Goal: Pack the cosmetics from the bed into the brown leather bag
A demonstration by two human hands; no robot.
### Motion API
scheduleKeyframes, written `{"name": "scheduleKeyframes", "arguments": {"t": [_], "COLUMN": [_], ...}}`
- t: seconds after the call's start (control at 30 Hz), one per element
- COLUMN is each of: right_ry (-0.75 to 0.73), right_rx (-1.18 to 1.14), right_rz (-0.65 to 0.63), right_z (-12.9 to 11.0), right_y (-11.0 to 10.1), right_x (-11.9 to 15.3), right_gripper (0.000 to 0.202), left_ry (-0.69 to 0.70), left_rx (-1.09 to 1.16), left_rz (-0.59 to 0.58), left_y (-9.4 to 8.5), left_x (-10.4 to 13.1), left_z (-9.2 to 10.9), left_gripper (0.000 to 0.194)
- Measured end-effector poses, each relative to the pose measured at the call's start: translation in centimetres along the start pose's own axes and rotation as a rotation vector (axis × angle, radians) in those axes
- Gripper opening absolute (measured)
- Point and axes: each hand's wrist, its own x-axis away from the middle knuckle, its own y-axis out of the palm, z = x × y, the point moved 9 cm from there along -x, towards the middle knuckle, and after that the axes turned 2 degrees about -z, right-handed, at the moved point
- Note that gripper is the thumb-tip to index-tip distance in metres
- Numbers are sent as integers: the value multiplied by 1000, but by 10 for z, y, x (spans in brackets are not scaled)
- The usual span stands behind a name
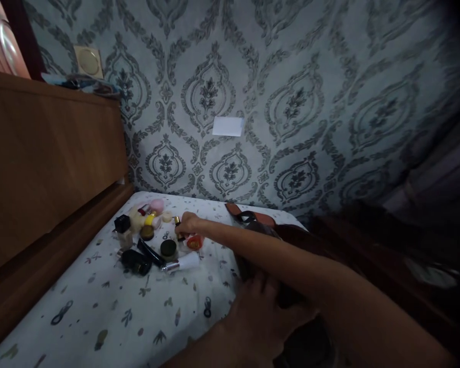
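Note:
My right hand reaches across to the left, its fingers closed on a small dark bottle with a gold cap. Around it on the patterned sheet lie cosmetics: a dark-lidded jar, an orange-red round container, a white tube with a silver end, a black tube and a black-capped bottle. Nearer me, my left hand grips a dark brown bag, its fingertips partly lost in shadow. The bag's inside is too dark to make out.
A brown strap lies at the bed's far edge. To the left stands a wooden cabinet with papers on top. Patterned wallpaper backs the bed, with a white rectangle on it. The right side is dark and blurred.

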Motion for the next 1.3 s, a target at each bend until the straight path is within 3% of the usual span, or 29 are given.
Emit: {"name": "scheduleKeyframes", "arguments": {"t": [0.2,0.33,0.43,0.6,0.77,0.87,1.0,1.17,1.3], "right_ry": [-267,-386,-442,-501,-480,-416,-312,-208,-46], "right_rx": [-376,-555,-641,-838,-964,-846,-477,42,359], "right_rz": [-39,-88,-94,-1,195,344,512,655,667], "right_z": [-8,-3,7,41,100,137,171,177,178], "right_y": [-44,-54,-57,-74,-99,-112,-121,-119,-114], "right_x": [56,100,133,193,247,272,296,314,319], "right_gripper": [11,40,50,49,45,44,39,15,10], "left_ry": [-36,-32,-23,-17,-31,-9,24,64,53], "left_rx": [-46,-42,-61,-56,-35,-26,-20,-67,-85], "left_rz": [-2,54,60,28,-5,54,132,188,160], "left_y": [-1,-9,-13,-14,-17,-23,-29,-30,-26], "left_x": [2,3,3,2,2,1,0,0,-1], "left_z": [-2,-1,-1,-1,1,3,6,9,8], "left_gripper": [81,77,75,75,83,77,61,55,58]}}
